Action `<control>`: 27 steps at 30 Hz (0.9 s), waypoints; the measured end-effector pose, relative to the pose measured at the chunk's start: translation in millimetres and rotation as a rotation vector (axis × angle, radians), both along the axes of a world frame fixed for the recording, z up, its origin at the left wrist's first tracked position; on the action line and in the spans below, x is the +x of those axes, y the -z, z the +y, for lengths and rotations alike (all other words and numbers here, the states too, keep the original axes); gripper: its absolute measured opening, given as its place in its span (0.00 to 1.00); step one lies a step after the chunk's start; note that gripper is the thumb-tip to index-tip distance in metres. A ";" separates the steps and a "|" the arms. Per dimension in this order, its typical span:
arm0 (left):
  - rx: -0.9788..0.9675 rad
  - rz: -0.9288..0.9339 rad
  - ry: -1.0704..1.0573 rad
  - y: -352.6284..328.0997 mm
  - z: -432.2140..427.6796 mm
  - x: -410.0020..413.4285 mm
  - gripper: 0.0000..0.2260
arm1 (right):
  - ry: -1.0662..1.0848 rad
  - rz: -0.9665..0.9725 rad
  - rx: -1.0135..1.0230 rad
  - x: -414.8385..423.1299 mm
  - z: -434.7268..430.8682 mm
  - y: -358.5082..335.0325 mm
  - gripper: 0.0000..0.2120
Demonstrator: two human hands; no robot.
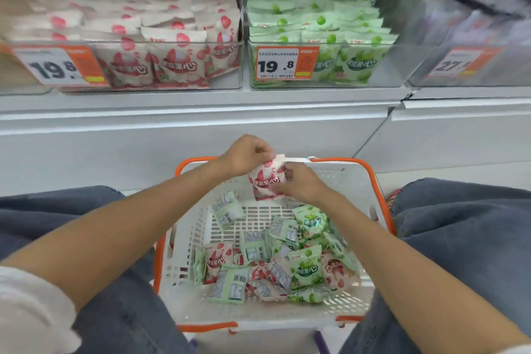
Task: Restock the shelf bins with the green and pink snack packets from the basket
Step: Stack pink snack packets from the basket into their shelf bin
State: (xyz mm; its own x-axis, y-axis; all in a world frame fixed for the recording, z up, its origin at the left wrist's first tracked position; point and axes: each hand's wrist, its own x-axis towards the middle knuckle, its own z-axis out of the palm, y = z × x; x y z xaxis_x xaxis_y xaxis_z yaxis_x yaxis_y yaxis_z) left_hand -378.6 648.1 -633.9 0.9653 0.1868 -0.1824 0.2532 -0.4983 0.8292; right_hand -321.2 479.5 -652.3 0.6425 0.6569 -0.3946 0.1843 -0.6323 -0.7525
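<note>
Your left hand [247, 156] and right hand [301, 184] both pinch one pink packet [267, 181] with curled fingers, above the far end of the orange-rimmed basket [382, 201]. Loose packets [287, 264], green and pink, lie inside. On the shelf [201, 121], the pink bin [224, 80] and the green bin [382, 77] each carry a "19.8" price tag [283, 63].

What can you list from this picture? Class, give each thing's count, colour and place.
held packet: one, pink, above the basket's far end
basket: one, white with orange rim, between the knees
loose packets: many, green and pink, inside the basket
pink bin: one, clear, holds pink packets, shelf left
green bin: one, clear, holds green packets, shelf centre
price tags: three, white and orange, bin fronts
legs: two, blue jeans, flanking basket
left hand: one, pinches the held packet's top
right hand: one, grips the held packet's side
</note>
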 end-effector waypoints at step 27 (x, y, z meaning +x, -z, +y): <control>0.737 -0.332 -0.300 -172.3 136.0 -20.0 0.09 | -0.354 -0.797 0.101 51.6 136.3 -296.8 0.07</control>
State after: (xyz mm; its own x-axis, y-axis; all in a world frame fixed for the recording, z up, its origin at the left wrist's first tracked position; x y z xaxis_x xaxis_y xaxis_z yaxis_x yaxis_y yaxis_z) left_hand -398.5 784.1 -461.6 0.8382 0.4021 0.3684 0.2618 -0.8893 0.3750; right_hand -269.6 615.8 -355.5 0.4535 0.8775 0.1558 0.8519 -0.3753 -0.3653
